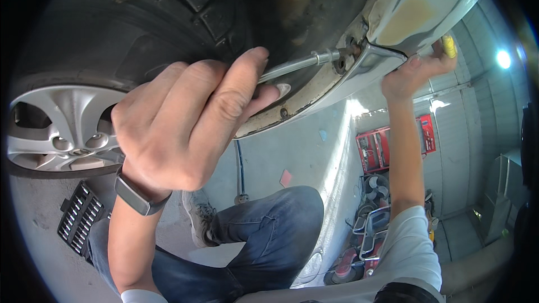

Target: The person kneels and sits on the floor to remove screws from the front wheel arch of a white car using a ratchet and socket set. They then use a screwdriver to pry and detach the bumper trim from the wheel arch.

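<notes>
My left hand (pixel 174 118), with a dark watch on the wrist, is closed round a shiny metal socket wrench (pixel 295 68). The handle end is hidden in my palm. Its socket end reaches a rusty bolt (pixel 356 49) at the wheel arch edge (pixel 281 113), where the light-coloured bumper (pixel 387 59) meets the body panel. On the outer side of the bumper, my right hand (pixel 412 76) is raised against the bodywork, its fingers bent. A small yellow thing (pixel 449 46) shows at those fingers; its kind is not clear. The bumper hides part of that hand.
A black tyre (pixel 140 28) with a silver alloy wheel (pixel 73 120) fills the upper left. An open socket set case (pixel 81 216) lies on the floor by my leg. Red tool trays (pixel 375 148), a fan (pixel 376 187) and several tools stand along the wall at right.
</notes>
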The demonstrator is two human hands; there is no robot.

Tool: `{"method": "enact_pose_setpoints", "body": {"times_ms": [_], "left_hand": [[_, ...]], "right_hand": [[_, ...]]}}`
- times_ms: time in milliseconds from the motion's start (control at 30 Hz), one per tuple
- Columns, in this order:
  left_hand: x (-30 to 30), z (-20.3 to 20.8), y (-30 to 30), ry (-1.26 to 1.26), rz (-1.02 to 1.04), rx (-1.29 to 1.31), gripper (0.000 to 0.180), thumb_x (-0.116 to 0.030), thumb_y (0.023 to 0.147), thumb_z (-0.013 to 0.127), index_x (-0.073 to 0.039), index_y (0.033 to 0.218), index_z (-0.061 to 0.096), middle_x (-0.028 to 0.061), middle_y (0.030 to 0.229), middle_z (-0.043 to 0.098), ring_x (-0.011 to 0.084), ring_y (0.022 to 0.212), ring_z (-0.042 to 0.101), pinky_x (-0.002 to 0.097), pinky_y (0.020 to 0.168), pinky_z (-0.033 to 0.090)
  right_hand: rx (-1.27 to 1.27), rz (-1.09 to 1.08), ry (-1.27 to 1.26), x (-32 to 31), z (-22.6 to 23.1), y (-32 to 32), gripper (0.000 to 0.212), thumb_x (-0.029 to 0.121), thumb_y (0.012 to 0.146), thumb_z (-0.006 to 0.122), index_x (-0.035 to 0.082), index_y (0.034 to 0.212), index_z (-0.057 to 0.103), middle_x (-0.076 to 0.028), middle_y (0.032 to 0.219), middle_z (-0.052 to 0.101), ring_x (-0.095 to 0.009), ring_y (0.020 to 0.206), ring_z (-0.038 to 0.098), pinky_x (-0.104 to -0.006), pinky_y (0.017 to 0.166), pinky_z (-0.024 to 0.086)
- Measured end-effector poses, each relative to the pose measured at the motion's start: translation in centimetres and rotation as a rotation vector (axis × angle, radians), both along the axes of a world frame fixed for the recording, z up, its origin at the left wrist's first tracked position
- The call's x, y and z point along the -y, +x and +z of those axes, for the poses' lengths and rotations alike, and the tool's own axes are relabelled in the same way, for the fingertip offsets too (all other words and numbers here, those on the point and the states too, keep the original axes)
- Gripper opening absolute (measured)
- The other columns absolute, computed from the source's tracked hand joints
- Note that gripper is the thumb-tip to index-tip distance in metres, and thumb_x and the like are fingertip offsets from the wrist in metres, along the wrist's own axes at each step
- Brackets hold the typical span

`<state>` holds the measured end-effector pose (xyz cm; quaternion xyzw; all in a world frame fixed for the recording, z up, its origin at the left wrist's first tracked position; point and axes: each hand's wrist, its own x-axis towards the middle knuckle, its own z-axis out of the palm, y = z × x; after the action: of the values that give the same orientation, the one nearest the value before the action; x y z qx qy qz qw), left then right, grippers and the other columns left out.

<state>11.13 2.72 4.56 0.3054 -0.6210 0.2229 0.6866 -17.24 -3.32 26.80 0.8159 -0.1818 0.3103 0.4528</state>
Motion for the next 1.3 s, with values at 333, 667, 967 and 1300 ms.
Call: {"method": "enact_pose_setpoints", "body": {"times_ms": [333,667,967,1300], "left_hand": [[-1.1,1.5,0.6,0.130,-0.161,-0.027,0.043,-0.019,0.077,0.088,0.005,0.110,0.075,0.0094,0.074,0.072,0.0158,0.053,0.060,0.0243,0.047,0.050],[-2.2,2.5,0.9,0.271,-0.251,-0.057,0.038,-0.017,0.077,0.088,0.006,0.104,0.075,0.0075,0.065,0.063,0.0162,0.050,0.057,0.0270,0.044,0.044],[-3.1,3.6,1.4,0.454,-0.398,-0.102,0.034,-0.014,0.081,0.088,0.010,0.101,0.074,0.0154,0.072,0.071,0.0225,0.053,0.065,0.0272,0.051,0.050],[-4.2,4.5,1.1,0.756,-0.779,-0.423,0.032,-0.021,0.084,0.086,0.006,0.098,0.076,0.0165,0.076,0.075,0.0220,0.062,0.072,0.0268,0.060,0.054]], "right_hand": [[-0.001,0.244,0.159,2.4,0.4,-0.5,0.078,0.056,0.100,0.049,-0.003,0.144,0.023,-0.019,0.136,0.030,-0.029,0.130,0.032,-0.0485,0.112,0.025],[0.017,0.250,0.155,2.3,0.3,-0.1,0.077,0.056,0.101,0.049,-0.004,0.143,0.023,-0.020,0.135,0.030,-0.029,0.128,0.033,-0.0488,0.111,0.025],[0.022,0.255,0.156,2.4,0.3,0.0,0.078,0.054,0.101,0.049,-0.005,0.143,0.022,-0.021,0.135,0.030,-0.029,0.128,0.034,-0.0479,0.111,0.025],[0.015,0.263,0.161,2.5,0.4,-0.3,0.072,0.053,0.102,0.049,-0.004,0.141,0.025,-0.020,0.136,0.029,-0.029,0.129,0.035,-0.0483,0.112,0.026]]}}
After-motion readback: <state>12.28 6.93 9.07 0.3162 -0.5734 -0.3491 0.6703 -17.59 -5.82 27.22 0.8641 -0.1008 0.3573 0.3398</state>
